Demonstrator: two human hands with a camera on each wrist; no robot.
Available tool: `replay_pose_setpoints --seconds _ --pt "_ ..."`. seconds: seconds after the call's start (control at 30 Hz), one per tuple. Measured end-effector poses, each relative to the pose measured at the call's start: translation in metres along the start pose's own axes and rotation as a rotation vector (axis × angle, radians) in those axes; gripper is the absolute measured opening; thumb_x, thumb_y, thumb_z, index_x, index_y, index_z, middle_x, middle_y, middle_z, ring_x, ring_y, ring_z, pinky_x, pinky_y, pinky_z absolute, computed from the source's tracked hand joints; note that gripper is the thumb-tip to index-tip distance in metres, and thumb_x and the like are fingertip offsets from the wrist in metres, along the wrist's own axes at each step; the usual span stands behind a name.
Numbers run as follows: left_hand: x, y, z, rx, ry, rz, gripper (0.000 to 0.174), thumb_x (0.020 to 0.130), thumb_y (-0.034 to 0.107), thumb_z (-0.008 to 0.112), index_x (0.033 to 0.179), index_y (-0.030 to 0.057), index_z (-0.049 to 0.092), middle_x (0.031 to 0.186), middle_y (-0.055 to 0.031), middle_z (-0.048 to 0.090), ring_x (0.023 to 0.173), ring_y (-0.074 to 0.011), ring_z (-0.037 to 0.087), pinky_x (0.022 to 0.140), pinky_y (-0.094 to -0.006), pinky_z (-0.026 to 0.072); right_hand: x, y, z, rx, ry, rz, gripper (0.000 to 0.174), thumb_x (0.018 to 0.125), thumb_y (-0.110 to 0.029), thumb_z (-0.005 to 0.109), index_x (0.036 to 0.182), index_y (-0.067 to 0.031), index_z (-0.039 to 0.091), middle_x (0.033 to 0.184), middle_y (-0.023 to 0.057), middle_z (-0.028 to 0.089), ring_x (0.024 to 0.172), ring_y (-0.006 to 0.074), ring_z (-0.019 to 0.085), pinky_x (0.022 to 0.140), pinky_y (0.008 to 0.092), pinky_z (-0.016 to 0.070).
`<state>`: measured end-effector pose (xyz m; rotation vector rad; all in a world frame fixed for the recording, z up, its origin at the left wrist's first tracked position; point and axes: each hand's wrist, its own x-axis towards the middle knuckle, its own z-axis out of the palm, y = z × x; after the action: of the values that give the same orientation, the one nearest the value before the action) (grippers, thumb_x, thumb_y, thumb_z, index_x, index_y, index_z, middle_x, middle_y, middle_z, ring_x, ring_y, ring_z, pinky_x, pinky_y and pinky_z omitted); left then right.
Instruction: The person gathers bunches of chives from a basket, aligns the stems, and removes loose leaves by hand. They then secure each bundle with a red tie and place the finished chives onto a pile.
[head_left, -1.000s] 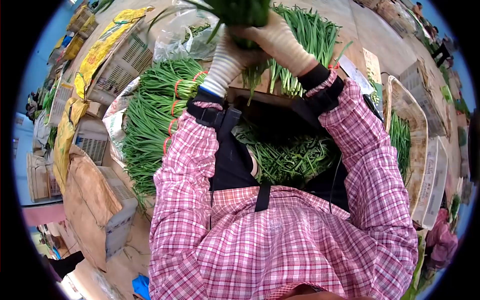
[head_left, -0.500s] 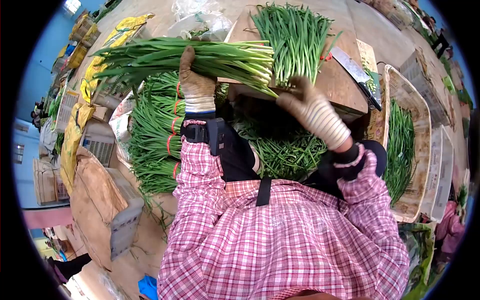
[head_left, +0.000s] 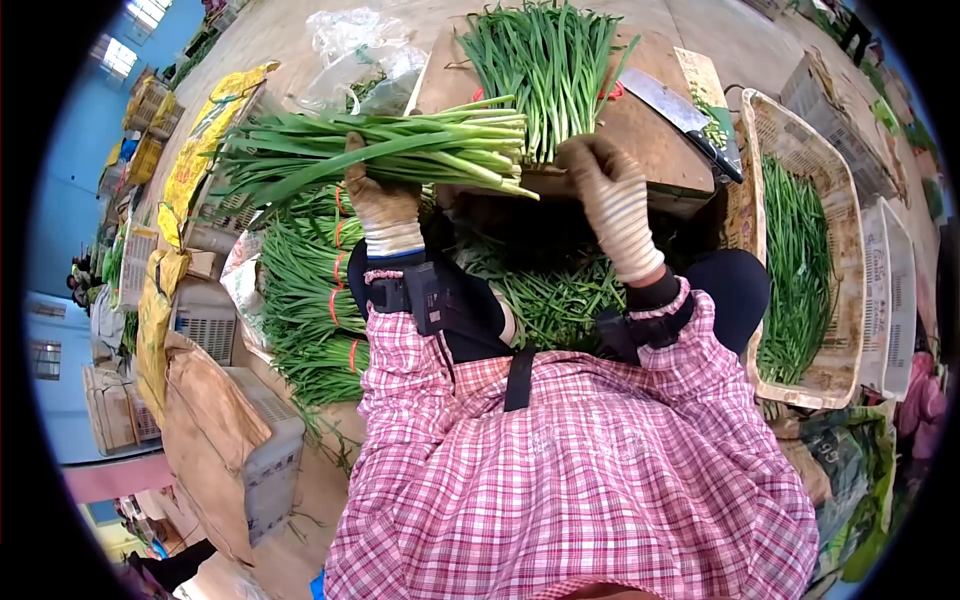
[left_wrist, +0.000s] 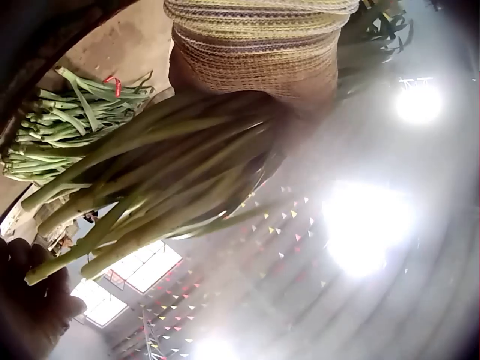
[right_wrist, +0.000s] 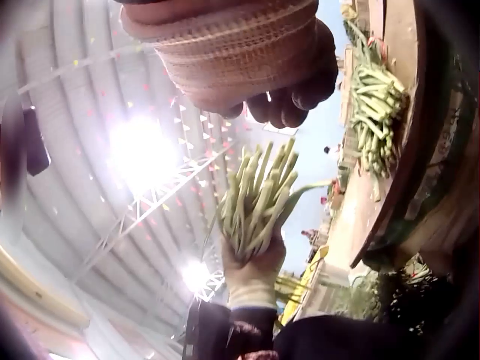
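Two hands in knitted gloves are raised over the lap. My left hand [head_left: 385,205] grips a bunch of garlic chives [head_left: 450,140] round the middle; its leaves point left and its pale stem ends right. In the right wrist view those stem ends [right_wrist: 259,199] face the camera above the left glove. My right hand [head_left: 607,195] hovers just right of the stem ends, fingers loosely bent, with nothing seen in them. A second bunch [head_left: 540,70] lies on the wooden board [head_left: 650,140], with red ties [head_left: 613,91] beside it.
A knife [head_left: 680,115] lies on the board's right side. Several tied bunches [head_left: 310,290] are stacked at left. Loose trimmed leaves [head_left: 560,305] sit between the knees. A rectangular basket [head_left: 850,230] with more chives stands at right. A clear plastic bag [head_left: 375,65] lies behind the board.
The bunch has come down from high in front and turned sideways in the left hand. The right hand has let go of it and stays by the stem ends, fingers now more bent.
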<state>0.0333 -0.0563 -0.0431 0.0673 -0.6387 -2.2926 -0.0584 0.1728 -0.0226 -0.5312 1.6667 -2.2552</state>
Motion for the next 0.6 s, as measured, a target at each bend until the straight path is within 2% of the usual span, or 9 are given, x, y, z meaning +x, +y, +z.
replay_pose_setpoints --seconds 0.07,0.13,0.17,0.27,0.33,0.37,0.4,0.47,0.6 --pt "-0.003 0.001 -0.008 -0.02 -0.008 -0.026 0.038 0.088 0.032 0.06 0.118 0.0094 0.058 0.117 -0.0107 0.061 0.108 -0.0289 0.056 0.098 -0.0495 0.0428 0.005 -0.008 -0.005 -0.218 0.03 -0.028 0.022 0.084 -0.017 0.067 0.089 0.0043 0.065 0.074 0.0087 0.065 0.07 0.0092 0.058 0.065 0.0261 0.0485" --pt "-0.008 -0.01 0.001 0.028 -0.023 -0.013 0.038 0.088 0.032 0.059 0.118 0.0094 0.058 0.115 -0.0103 0.061 0.107 -0.0287 0.056 0.098 -0.0501 0.0427 0.009 -0.009 0.007 -0.524 -0.246 0.027 0.025 0.082 -0.02 0.07 0.087 0.0051 0.067 0.075 0.0073 0.066 0.068 0.0085 0.058 0.063 0.0253 0.0479" --pt "-0.01 -0.014 0.005 0.072 -0.036 0.018 0.037 0.088 0.032 0.059 0.118 0.0093 0.057 0.113 -0.0099 0.061 0.106 -0.0286 0.056 0.098 -0.0507 0.0426 0.009 -0.005 0.012 -0.329 -0.24 0.128 0.025 0.08 -0.019 0.071 0.087 0.0053 0.068 0.075 0.0075 0.067 0.065 0.0088 0.058 0.06 0.0258 0.0479" --pt "-0.013 -0.013 0.005 0.024 -0.047 0.055 0.036 0.088 0.03 0.059 0.117 0.0088 0.056 0.11 -0.0088 0.06 0.105 -0.0279 0.056 0.099 -0.0509 0.0417 0.004 0.011 0.007 -0.125 -0.172 0.06 0.024 0.082 -0.016 0.069 0.091 0.0062 0.067 0.072 0.0048 0.065 0.061 0.0083 0.057 0.058 0.0251 0.048" --pt "-0.015 -0.01 0.003 0.08 0.035 0.096 0.033 0.089 0.028 0.059 0.116 0.0088 0.057 0.11 -0.008 0.06 0.105 -0.0274 0.056 0.101 -0.0506 0.0403 0.007 0.012 -0.017 -0.11 -0.144 0.184 0.023 0.084 -0.014 0.066 0.094 0.0063 0.066 0.075 0.0055 0.066 0.065 0.0097 0.059 0.062 0.0239 0.0491" --pt "-0.015 -0.009 0.001 0.023 -0.04 0.056 0.033 0.089 0.028 0.058 0.116 0.0088 0.057 0.11 -0.0078 0.06 0.105 -0.0272 0.056 0.101 -0.0505 0.0398 0.008 0.01 -0.015 0.017 -0.075 0.115 0.027 0.083 -0.018 0.067 0.095 0.0059 0.066 0.078 0.009 0.068 0.07 0.0129 0.063 0.067 0.0257 0.0503" --pt "-0.015 -0.009 -0.002 -0.034 -0.114 0.012 0.032 0.089 0.028 0.058 0.115 0.0088 0.057 0.109 -0.0077 0.061 0.105 -0.027 0.056 0.102 -0.0504 0.0392 0.009 0.007 -0.014 0.014 -0.07 0.118 0.027 0.083 -0.018 0.067 0.095 0.0059 0.066 0.078 0.009 0.068 0.07 0.0129 0.063 0.067 0.0257 0.0503" --pt "-0.013 -0.016 -0.006 -0.072 -0.134 0.011 0.03 0.091 0.028 0.056 0.114 0.0092 0.057 0.109 -0.0072 0.061 0.105 -0.027 0.056 0.103 -0.0505 0.0385 0.01 -0.001 0.0 -0.381 -0.132 -0.033 0.031 0.08 -0.022 0.07 0.094 0.0056 0.066 0.08 0.0126 0.069 0.073 0.0148 0.064 0.07 0.0273 0.0505" --pt "-0.016 -0.017 -0.002 0.002 -0.199 0.057 0.03 0.093 0.025 0.053 0.12 0.0113 0.056 0.11 -0.0052 0.061 0.105 -0.024 0.056 0.105 -0.0505 0.0368 0.008 0.007 -0.004 -0.111 -0.13 0.119 0.026 0.078 -0.015 0.07 0.095 0.0044 0.067 0.083 0.0097 0.07 0.073 0.0128 0.064 0.068 0.0253 0.0509"
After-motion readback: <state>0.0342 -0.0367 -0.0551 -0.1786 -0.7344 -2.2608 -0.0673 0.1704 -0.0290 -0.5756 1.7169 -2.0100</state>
